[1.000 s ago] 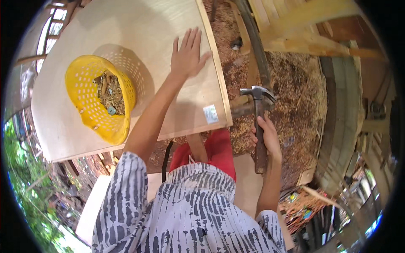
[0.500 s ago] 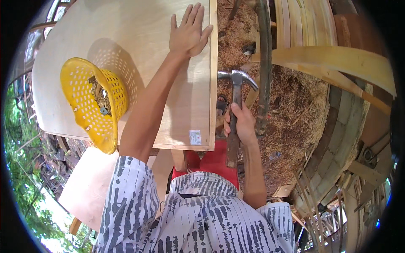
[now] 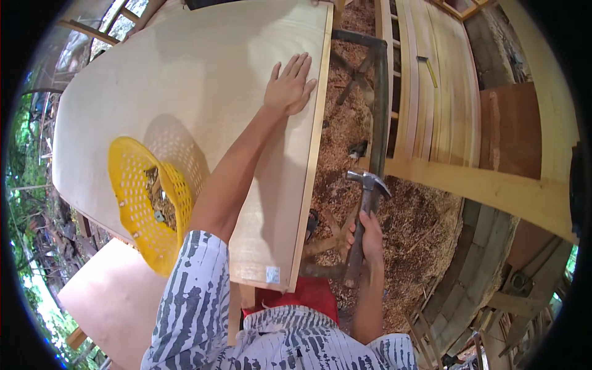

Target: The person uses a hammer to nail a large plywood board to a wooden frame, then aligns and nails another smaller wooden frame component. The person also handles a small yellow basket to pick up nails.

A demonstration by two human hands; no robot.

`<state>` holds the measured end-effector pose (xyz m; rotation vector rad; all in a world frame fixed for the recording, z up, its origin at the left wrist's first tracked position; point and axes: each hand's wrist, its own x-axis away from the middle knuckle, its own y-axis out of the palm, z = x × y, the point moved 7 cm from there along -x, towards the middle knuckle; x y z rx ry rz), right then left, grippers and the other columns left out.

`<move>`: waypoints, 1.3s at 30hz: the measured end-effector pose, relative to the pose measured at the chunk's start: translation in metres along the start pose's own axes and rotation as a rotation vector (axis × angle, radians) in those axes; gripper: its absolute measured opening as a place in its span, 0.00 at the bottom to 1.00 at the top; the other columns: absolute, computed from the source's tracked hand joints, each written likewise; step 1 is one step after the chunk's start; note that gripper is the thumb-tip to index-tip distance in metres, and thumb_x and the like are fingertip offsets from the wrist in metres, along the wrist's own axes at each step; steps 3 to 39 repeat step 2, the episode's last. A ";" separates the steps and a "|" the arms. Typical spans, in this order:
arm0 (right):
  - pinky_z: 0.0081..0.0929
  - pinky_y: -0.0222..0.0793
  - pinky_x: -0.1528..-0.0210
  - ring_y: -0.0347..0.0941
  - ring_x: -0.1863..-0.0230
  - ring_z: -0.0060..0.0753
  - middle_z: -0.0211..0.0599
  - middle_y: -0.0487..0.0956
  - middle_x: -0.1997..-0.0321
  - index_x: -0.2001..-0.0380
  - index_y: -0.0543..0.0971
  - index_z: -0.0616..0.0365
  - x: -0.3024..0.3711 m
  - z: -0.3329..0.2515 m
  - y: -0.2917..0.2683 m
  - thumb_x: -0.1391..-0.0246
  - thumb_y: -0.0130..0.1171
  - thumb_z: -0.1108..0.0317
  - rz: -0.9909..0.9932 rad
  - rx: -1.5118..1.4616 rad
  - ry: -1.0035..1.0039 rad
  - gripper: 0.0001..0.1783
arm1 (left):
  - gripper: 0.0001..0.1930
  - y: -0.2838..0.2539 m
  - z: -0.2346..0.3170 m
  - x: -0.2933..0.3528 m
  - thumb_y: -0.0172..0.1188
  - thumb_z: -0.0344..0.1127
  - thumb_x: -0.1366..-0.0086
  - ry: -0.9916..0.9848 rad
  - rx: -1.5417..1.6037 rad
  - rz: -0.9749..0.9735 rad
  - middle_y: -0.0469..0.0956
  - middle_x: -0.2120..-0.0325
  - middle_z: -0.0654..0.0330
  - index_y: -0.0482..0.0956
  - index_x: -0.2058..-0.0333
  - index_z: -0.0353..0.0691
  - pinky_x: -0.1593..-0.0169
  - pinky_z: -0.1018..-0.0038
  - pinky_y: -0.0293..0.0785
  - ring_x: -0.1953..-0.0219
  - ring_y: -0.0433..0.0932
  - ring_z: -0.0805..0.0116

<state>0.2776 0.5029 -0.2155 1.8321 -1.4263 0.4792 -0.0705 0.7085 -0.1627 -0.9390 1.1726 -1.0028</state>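
My left hand (image 3: 288,89) lies flat on a large pale plywood panel (image 3: 203,55), fingers spread, close to its right edge. In my right hand (image 3: 371,237) is a claw hammer (image 3: 365,200), gripped partway down its dark handle with the metal head up. It is held off the panel's right side, above the shavings-covered ground. A yellow perforated plastic basket (image 3: 145,237) leans on the panel left of my left forearm. Small pieces, perhaps nails and wood bits, lie inside it; their kind is hard to make out.
Another person's arm (image 3: 148,13) reaches the panel's far edge. Long boards (image 3: 441,117) lie at the right, with a small yellow-handled tool (image 3: 430,71) on them. A dark frame (image 3: 380,105) stands beside the panel. Another pale sheet (image 3: 114,287) is at the lower left.
The view has shifted, so the panel, basket and hammer sit lower in the picture, and the other person's arm shows at the far edge. My left hand stays flat; my right keeps the hammer.
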 end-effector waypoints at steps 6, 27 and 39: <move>0.29 0.72 0.83 0.70 0.83 0.26 0.29 0.72 0.75 0.57 0.64 0.50 -0.028 -0.023 0.008 0.27 0.50 0.56 -0.056 -0.013 -0.050 0.12 | 0.34 0.009 -0.017 -0.039 0.36 0.57 0.22 -0.024 -0.001 0.004 0.50 0.23 0.60 0.50 0.25 0.47 0.23 0.51 0.43 0.21 0.45 0.62; 0.29 0.72 0.83 0.70 0.83 0.26 0.29 0.72 0.75 0.57 0.64 0.50 -0.028 -0.023 0.008 0.27 0.50 0.56 -0.056 -0.013 -0.050 0.12 | 0.34 0.009 -0.017 -0.039 0.36 0.57 0.22 -0.024 -0.001 0.004 0.50 0.23 0.60 0.50 0.25 0.47 0.23 0.51 0.43 0.21 0.45 0.62; 0.29 0.72 0.83 0.70 0.83 0.26 0.29 0.72 0.75 0.57 0.64 0.50 -0.028 -0.023 0.008 0.27 0.50 0.56 -0.056 -0.013 -0.050 0.12 | 0.34 0.009 -0.017 -0.039 0.36 0.57 0.22 -0.024 -0.001 0.004 0.50 0.23 0.60 0.50 0.25 0.47 0.23 0.51 0.43 0.21 0.45 0.62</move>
